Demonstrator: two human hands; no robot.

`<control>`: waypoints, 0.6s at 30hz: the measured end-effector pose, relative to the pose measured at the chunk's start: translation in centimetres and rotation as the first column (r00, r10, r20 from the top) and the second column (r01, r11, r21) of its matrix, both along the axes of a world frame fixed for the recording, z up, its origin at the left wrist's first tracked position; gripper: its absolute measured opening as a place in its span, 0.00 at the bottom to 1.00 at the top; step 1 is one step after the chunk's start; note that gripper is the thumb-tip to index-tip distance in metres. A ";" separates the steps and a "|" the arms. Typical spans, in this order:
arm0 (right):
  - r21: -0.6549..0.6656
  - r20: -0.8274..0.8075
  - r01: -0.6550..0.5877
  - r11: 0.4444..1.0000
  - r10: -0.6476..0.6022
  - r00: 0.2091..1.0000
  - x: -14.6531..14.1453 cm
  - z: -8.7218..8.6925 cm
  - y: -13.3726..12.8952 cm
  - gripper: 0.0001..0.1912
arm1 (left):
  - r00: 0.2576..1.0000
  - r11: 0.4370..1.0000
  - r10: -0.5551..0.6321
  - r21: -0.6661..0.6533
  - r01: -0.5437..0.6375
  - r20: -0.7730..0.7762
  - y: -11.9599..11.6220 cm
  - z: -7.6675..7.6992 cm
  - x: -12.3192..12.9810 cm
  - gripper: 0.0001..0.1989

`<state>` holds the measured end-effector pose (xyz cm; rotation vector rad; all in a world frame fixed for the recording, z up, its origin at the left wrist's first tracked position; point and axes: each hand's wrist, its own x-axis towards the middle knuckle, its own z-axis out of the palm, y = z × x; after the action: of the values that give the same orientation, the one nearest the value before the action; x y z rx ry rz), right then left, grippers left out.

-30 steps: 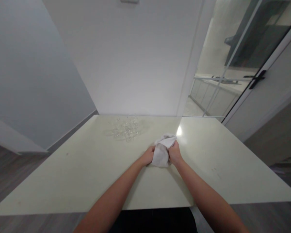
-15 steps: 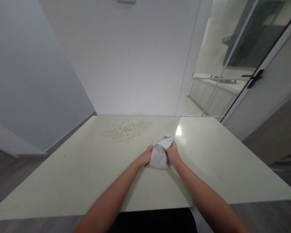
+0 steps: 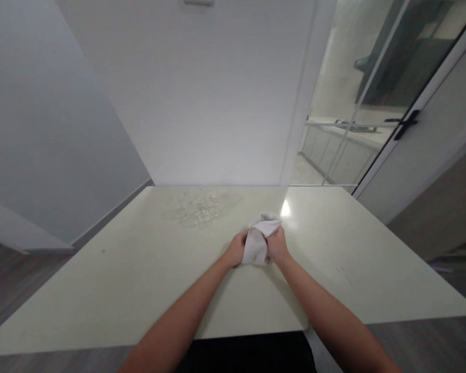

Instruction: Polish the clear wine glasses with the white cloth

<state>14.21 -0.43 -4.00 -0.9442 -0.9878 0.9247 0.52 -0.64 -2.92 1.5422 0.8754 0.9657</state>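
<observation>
A crumpled white cloth (image 3: 256, 246) is bunched between my two hands over the pale table. My left hand (image 3: 237, 248) is closed on its left side, the fingers partly behind the folds. On the opposite side, my right hand (image 3: 277, 245) grips the cloth, some of its fingers tucked into the fabric. Whether anything lies inside the cloth is hidden. Further back and to the left stands a cluster of several clear, glass-like pieces (image 3: 200, 208); their exact kind is hard to make out.
The glossy off-white table (image 3: 120, 295) reaches back to a white panel (image 3: 217, 103). A bright light reflection shows behind my right hand. At the right is a glazed door with a black handle (image 3: 407, 124), and a counter (image 3: 365, 135) shows through the glass.
The cloth has been folded and shifted slightly; its lower part looks narrower. My left hand has moved a little up and right with it. Both hands keep their grip.
</observation>
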 end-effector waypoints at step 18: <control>0.002 -0.009 0.004 1.000 -0.004 1.000 -0.3 -0.1 0.2 0.18 | 0.995 0.991 0.060 0.128 -0.050 -0.074 -0.3 0.3 0.4 0.23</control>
<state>13.95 -0.18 -4.14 -0.9400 -0.9787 0.9234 0.93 -0.95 -2.64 1.6802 0.9308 1.0222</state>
